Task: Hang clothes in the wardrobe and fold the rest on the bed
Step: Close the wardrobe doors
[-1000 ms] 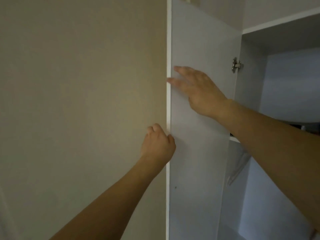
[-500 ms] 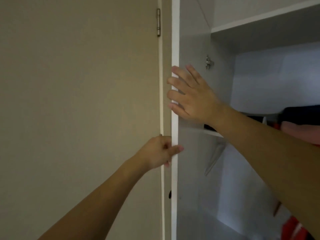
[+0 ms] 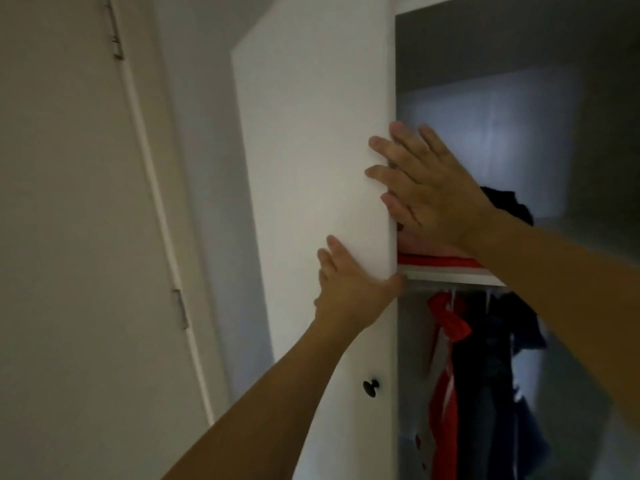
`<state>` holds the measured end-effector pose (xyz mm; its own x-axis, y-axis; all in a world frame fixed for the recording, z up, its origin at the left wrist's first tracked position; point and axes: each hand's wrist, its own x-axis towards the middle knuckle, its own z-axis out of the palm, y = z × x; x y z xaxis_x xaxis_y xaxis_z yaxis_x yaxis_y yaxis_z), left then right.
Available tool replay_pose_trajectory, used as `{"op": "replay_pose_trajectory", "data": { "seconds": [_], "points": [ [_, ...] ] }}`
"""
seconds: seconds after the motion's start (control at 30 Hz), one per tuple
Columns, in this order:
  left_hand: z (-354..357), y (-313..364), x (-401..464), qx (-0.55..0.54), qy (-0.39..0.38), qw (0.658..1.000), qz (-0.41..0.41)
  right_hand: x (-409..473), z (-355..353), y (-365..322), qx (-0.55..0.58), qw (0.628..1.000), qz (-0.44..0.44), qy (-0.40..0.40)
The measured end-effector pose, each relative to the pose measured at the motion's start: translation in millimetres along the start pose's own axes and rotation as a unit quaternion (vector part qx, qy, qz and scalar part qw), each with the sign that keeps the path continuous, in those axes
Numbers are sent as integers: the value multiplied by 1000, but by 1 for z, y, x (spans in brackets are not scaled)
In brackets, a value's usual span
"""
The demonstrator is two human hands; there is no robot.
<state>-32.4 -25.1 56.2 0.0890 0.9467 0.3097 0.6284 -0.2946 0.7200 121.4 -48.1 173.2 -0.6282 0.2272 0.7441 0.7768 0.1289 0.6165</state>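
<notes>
On the white wardrobe door (image 3: 311,150) both my hands lie flat with fingers spread: left hand (image 3: 349,289) above the black knob (image 3: 371,388), right hand (image 3: 429,188) at its edge. Behind it, folded clothes (image 3: 440,259) sit on the shelf (image 3: 450,277), red and dark clothes (image 3: 485,375) hanging below.

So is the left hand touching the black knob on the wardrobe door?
Apart. The head view shows the left hand flat on the wardrobe door, with bare white panel between it and the black knob lower down.
</notes>
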Motion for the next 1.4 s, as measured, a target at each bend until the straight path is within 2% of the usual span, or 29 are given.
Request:
{"op": "replay_pose_trajectory", "data": {
  "seconds": [0.13, 0.33, 0.6, 0.77, 0.9, 1.07, 1.2, 1.4],
  "points": [
    [65, 33, 32, -11, 86, 996, -29, -25, 6, 44, -99, 987, 2, -125],
    [120, 47, 76, -43, 136, 989, -33, -48, 46, 75, -134, 969, 35, -204],
    [145, 51, 107, -35, 146, 989, -19, -64, 90, 92, -111, 967, 77, -214],
    [157, 44, 115, -15, 192, 981, -11, -71, 104, 94, -76, 975, 86, -193],
    [155, 47, 117, -12, 164, 986, -20, -70, 105, 90, -76, 969, 101, -210],
    [125, 54, 101, -31, 55, 997, -42, -65, 73, 84, -87, 954, 102, -268],
    [101, 57, 70, 81, 59, 993, 58, -68, 20, 88, -96, 944, 134, -286],
    [99, 101, 23, 61, 20, 980, 186, -70, -107, 112, -165, 933, 193, -255]
  ]
}}
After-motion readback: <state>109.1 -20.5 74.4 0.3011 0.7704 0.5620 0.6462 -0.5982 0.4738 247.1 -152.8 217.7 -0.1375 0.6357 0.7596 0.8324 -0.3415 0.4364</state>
